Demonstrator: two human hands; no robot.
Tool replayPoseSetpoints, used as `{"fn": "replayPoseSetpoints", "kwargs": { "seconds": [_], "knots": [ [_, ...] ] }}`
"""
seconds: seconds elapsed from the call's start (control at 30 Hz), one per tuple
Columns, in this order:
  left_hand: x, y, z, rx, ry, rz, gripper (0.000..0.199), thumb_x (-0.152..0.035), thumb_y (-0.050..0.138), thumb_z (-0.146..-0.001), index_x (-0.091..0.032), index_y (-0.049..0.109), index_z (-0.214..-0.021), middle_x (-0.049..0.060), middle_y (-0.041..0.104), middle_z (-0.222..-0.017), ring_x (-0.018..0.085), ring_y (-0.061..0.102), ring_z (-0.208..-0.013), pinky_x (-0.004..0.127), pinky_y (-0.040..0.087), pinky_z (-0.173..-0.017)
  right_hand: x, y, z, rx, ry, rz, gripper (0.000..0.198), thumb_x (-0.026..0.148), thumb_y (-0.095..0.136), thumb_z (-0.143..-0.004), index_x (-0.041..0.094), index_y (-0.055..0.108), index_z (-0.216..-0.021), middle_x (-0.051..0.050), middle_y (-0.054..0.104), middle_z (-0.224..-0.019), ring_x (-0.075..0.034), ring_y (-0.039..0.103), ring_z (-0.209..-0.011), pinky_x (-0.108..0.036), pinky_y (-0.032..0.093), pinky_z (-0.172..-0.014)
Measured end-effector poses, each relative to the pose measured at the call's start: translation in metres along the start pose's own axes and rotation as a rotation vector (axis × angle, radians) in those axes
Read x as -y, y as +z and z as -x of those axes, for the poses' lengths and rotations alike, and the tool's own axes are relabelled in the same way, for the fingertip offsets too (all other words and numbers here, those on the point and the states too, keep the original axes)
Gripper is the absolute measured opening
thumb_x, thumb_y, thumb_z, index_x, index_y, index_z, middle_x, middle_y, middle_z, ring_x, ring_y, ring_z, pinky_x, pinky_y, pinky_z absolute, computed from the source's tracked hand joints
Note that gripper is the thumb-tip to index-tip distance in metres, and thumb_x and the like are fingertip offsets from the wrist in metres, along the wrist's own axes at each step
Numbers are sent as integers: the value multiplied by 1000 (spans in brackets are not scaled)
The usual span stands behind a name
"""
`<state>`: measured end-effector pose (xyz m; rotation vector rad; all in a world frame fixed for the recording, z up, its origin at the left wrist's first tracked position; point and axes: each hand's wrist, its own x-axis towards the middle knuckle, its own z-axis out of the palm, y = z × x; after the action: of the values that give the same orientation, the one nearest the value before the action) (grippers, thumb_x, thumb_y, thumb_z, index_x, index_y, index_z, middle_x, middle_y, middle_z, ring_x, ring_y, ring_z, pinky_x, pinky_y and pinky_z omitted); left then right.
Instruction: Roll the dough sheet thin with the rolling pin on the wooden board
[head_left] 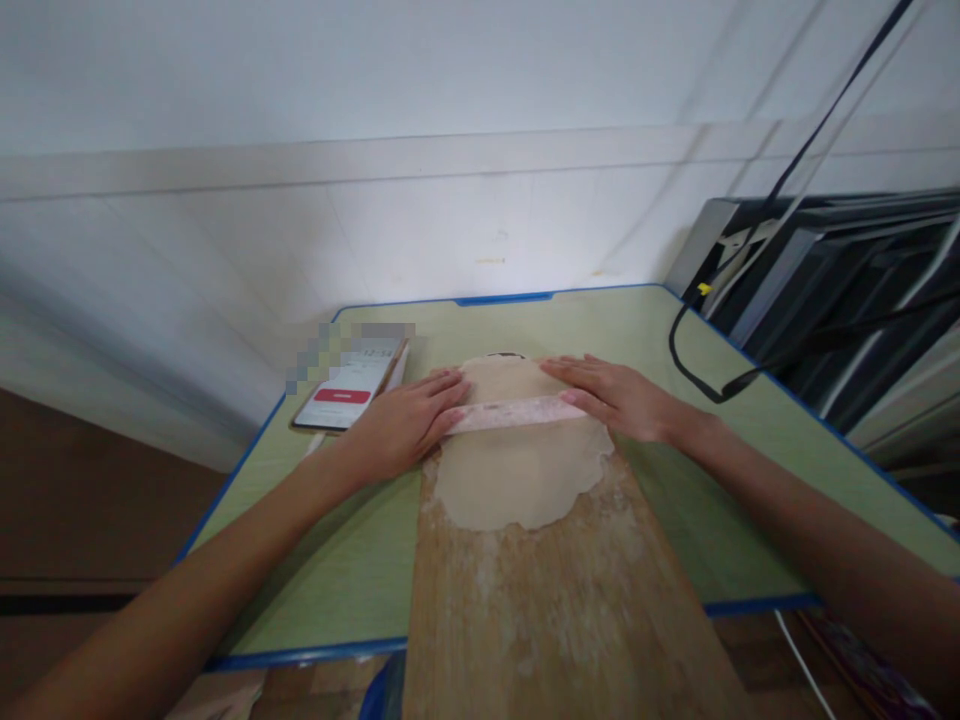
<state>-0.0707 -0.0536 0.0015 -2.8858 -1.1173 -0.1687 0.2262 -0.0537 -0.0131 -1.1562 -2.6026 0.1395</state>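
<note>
Dough [517,478] lies on the board [555,620] under the rolling pin [514,414]; I judge it soft, best held from below; left hand [409,418] and right hand [624,396] lie over the pin's ends, grip uncurled

The only writing which can be partly read stands on the phone [352,380]. Near the upper right of its screen there is a number in dark digits, in the form of a clock time; it begins with "12", and after the colon it seems to be "54", but these last two digits are blurred, so I cannot be sure. Lower on the screen, a red button [341,396] carries a short pale word, too small to read. Fainter lines are also on the screen, equally unreadable, and grey blocks hide its upper left part.
</note>
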Motion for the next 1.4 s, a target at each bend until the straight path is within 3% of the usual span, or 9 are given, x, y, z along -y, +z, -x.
{"fn": "replayPoseSetpoints", "kwargs": {
  "seconds": [0.23, 0.43, 0.6, 0.8, 0.97, 1.07, 1.23, 1.4],
  "knots": [
    [-23, 4, 8, -18, -64, -153, 44, -31, 29, -97, -5, 49, -127, 17, 54, -133, 25, 45, -128, 41, 35, -108, 8, -6, 13, 82, -96, 135, 69, 59, 22, -93, 12, 32, -143, -16, 31, -148, -34, 21, -138, -67, 16, -106],
    [-46, 6, 13, -65, -100, -149, 44, -35, 33, -96, -7, 51, -124, 16, 57, -129, 25, 51, -122, 39, 42, -102, 14, -5, 19, 44, -242, 127, 64, 55, 27, -94, 13, 40, -140, -16, 43, -142, -28, 31, -135, -55, 27, -108],
    [-23, 6, 2, -73, -72, -77, 49, -40, 24, -97, -12, 48, -130, 12, 53, -135, 23, 46, -127, 38, 40, -103, 1, -1, 7, 23, -123, 105, 61, 51, 22, -96, 12, 50, -132, -17, 47, -139, -30, 39, -131, -56, 31, -105],
    [-3, 7, -8, -26, -78, -18, 52, -38, 17, -99, -10, 51, -127, 12, 52, -136, 20, 44, -129, 35, 36, -107, -7, 0, 1, 25, -13, -21, 63, 50, 14, -96, 14, 46, -136, -14, 47, -140, -24, 39, -132, -50, 29, -109],
    [-13, 0, -3, 47, -113, -22, 50, -38, 20, -98, -7, 44, -130, 16, 45, -141, 21, 37, -134, 34, 33, -108, -2, -7, 8, 157, -5, -31, 59, 53, 17, -96, 21, 35, -143, -10, 31, -150, -28, 23, -139, -64, 13, -108],
    [-29, -5, 3, 90, -196, -45, 55, -45, 29, -96, -5, 40, -131, 20, 41, -143, 25, 39, -133, 35, 37, -105, 6, -14, 15, 207, -23, -69, 59, 54, 20, -95, 24, 31, -145, -9, 23, -152, -27, 13, -141, -64, 6, -109],
    [-51, -6, 10, 93, -281, -97, 63, -48, 41, -92, -1, 35, -134, 22, 45, -139, 28, 44, -129, 39, 41, -102, 16, -19, 20, 279, -95, -192, 60, 54, 23, -95, 23, 29, -145, -6, 29, -151, -23, 19, -140, -55, 10, -113],
    [-39, 0, 2, -2, -277, -105, 58, -46, 37, -94, -6, 37, -137, 17, 45, -141, 25, 41, -131, 38, 40, -103, 8, -9, 11, 147, -58, -117, 69, 58, 21, -93, 12, 36, -142, -12, 32, -149, -24, 22, -139, -49, 17, -114]
  ]
}}
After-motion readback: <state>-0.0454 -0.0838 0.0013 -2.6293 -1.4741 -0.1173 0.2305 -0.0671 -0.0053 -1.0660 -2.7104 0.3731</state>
